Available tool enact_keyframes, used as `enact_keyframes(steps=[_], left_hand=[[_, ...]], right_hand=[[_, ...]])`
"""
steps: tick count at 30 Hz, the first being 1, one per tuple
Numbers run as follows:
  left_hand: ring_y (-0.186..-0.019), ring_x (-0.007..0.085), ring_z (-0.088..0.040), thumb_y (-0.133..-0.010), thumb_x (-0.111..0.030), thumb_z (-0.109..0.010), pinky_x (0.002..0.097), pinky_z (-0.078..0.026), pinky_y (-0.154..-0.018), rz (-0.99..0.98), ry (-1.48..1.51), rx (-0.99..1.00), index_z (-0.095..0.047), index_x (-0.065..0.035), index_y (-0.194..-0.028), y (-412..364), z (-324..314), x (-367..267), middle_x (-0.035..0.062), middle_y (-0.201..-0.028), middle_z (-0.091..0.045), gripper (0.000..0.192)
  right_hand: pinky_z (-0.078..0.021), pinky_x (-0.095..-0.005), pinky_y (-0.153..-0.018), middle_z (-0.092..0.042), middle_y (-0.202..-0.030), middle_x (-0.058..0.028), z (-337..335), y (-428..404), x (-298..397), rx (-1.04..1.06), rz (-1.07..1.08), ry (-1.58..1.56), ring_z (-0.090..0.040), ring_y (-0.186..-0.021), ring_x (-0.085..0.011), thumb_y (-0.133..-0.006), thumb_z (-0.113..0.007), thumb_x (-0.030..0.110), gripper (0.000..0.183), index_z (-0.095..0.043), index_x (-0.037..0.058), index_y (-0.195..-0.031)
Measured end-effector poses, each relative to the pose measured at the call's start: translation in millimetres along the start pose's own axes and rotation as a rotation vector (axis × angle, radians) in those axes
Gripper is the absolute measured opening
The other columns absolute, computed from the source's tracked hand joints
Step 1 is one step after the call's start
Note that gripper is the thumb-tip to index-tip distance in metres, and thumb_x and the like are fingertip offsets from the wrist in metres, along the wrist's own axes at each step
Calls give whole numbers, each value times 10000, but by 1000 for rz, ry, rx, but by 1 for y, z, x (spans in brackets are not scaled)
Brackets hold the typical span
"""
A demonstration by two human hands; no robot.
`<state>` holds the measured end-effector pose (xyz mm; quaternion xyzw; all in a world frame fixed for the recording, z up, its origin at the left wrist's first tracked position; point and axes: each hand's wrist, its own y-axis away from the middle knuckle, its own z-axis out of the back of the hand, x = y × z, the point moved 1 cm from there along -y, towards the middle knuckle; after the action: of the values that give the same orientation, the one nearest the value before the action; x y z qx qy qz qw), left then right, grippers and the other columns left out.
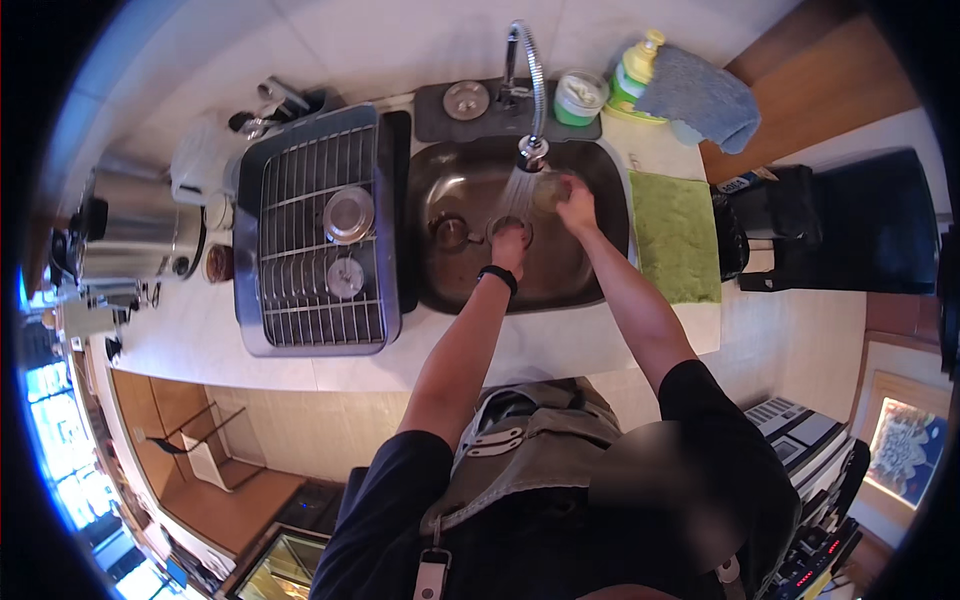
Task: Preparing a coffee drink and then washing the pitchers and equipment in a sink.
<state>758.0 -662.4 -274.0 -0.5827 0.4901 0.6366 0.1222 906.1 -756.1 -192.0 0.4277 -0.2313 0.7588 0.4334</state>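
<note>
Water sprays from the coiled-hose faucet into the dark sink. My left hand, with a black band on the wrist, is at a round clear vessel low in the basin; the fingers are partly hidden, so its grip is unclear. My right hand holds a yellowish-green item, perhaps a sponge, just right of the spray; it is blurred. A glass cup with a handle rests in the left part of the basin, apart from both hands.
Left of the sink, a dish rack holds a round metal lid and a clear disc. Behind stand a green-and-white tub and a yellow pump bottle beside a blue cloth. A green towel lies right.
</note>
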Motion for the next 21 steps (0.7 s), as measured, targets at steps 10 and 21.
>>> enact_keyframes(steps=[10, 21], left_hand=[[-754, 143, -575, -881, -185, -502, 315, -455, -688, 165, 216, -171, -624, -55, -924, 3, 36, -68, 74, -851, -622, 184], [-955, 241, -611, -890, -174, -456, 393, -487, -778, 242, 54, -312, -610, 4, -1170, -12, 26, -92, 147, -1104, -620, 365]], right_hand=[[-385, -433, -1049, -510, -1307, -230, -49, 2, 6, 367, 35, 143, -451, -1255, -403, -634, -815, 165, 1057, -164, 77, -1462], [-476, -421, -951, -576, -1240, -77, -50, -1, 11, 642, -611, -758, -569, -1150, -239, -860, -657, 332, 572, -458, 90, -1338]])
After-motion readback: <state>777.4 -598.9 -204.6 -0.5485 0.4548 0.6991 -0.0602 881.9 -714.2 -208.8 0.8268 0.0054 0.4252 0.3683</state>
